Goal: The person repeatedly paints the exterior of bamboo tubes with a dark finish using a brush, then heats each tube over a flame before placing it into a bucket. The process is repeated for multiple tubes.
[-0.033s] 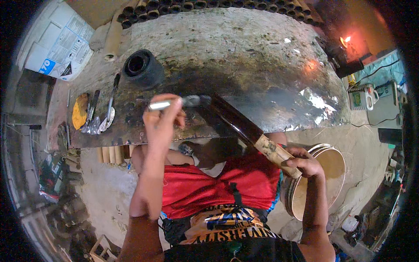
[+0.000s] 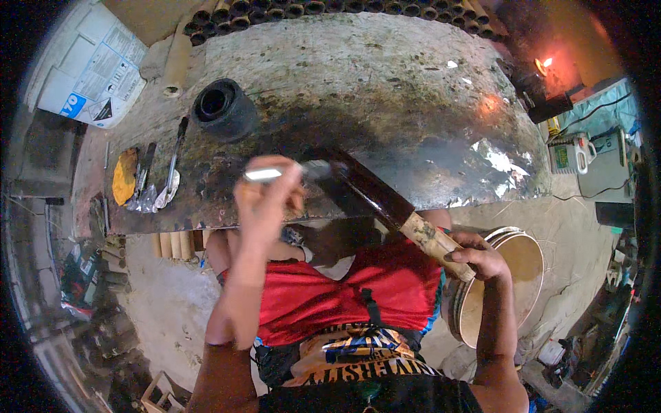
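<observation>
My left hand [image 2: 268, 196] is closed round a slim silver-handled tool [image 2: 265, 175], and both are smeared by motion. The tool's blurred grey end [image 2: 322, 167] is at the far end of a long dark piece, but I cannot tell whether they touch. That long piece [image 2: 375, 189] is glossy dark brown over most of its length, with a pale, stained near end that looks like bamboo. My right hand [image 2: 482, 258] grips this pale end, thumb on top. The piece slants over the table's front edge, its dark end over the tabletop.
The worn table [image 2: 330, 62] has a black round pot [image 2: 227, 113], a yellow cloth [image 2: 126, 175] and thin tools at left. Several tubes [image 2: 296, 9] line its back. A flame [image 2: 546, 63] burns at far right. Buckets [image 2: 523, 282] stand by my right arm; a white container [image 2: 103, 76] is far left.
My left hand and the tool have moved a little to the right, along the dark end of the long piece. My right hand and the piece hold still.
</observation>
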A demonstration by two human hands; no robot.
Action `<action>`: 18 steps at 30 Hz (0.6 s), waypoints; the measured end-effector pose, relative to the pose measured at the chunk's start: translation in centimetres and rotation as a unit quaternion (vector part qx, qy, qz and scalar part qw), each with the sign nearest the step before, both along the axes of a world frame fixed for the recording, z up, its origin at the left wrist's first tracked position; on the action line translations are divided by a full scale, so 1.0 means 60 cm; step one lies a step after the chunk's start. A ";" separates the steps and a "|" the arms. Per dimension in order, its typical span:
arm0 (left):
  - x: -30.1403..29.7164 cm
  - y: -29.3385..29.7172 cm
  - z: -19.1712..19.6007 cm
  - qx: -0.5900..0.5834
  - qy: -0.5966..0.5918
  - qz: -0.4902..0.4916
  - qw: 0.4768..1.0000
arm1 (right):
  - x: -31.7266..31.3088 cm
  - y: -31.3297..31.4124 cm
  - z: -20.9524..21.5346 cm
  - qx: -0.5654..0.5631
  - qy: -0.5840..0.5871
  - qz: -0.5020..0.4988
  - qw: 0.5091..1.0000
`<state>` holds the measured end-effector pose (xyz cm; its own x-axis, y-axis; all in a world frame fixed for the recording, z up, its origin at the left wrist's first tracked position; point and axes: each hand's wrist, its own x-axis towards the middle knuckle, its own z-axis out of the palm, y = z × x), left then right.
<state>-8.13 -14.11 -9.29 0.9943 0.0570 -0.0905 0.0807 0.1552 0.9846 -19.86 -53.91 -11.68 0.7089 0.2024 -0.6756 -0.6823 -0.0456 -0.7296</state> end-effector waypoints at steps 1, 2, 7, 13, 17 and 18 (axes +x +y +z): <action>-0.024 -0.023 0.002 -0.020 0.038 -0.036 0.998 | 0.002 -0.002 0.001 0.024 -0.004 0.000 1.000; -0.046 -0.048 0.004 -0.059 0.034 -0.079 0.995 | 0.002 -0.002 0.003 0.003 0.001 -0.005 1.000; -0.077 -0.096 -0.009 -0.084 0.056 -0.178 0.979 | 0.012 0.014 0.025 0.015 -0.002 -0.005 1.000; 0.040 0.007 -0.032 -0.005 0.016 -0.013 1.000 | 0.015 0.024 0.028 0.028 -0.045 0.016 0.998; 0.067 0.050 -0.006 0.036 0.015 0.079 0.996 | 0.014 0.017 0.022 0.024 -0.016 0.038 0.999; 0.057 0.047 0.002 0.018 -0.012 0.067 0.997 | 0.010 0.017 0.021 0.048 -0.017 0.029 0.998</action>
<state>-4.69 -11.27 -9.18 0.9794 0.1926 -0.0613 0.0371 0.1266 0.9913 -19.27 -52.87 -10.40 0.7161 0.3064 -0.6272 -0.6556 -0.0131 -0.7550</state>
